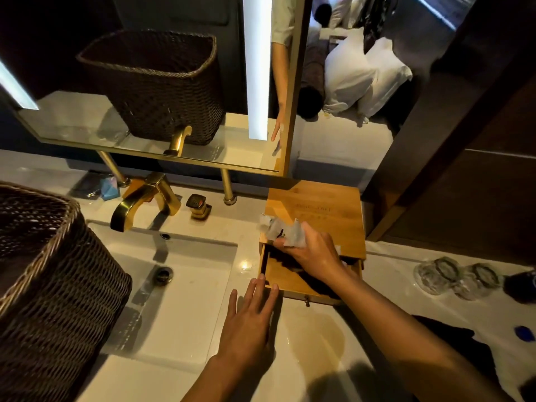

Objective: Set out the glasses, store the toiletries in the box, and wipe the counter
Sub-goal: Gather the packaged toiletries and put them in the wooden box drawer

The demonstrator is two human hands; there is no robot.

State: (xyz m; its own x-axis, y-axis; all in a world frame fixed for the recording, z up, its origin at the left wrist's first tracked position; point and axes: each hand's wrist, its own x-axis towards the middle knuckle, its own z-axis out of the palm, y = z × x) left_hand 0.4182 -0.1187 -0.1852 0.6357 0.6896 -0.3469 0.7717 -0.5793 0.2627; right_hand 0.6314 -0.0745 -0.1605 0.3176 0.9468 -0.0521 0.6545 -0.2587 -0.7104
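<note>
White marble vanity counter (313, 338): right hand (311, 253) pinches clear plastic toiletry packets (285, 232) over the bamboo box's pulled-out drawer (285, 278); left hand (249, 323), flat and empty, steadies it. Loose packets may slip outside.

A large dark brown woven wicker basket (49, 274) stands at the left beside the white rectangular sink basin (185, 282). Behind the basin rises a gold angular tap (142, 198), with a small square gold knob (198, 206) just beside it. A gold-framed mirror (162, 91) above reflects the basket. White pillows (362, 76), seemingly on a bed, lie beyond.
</note>
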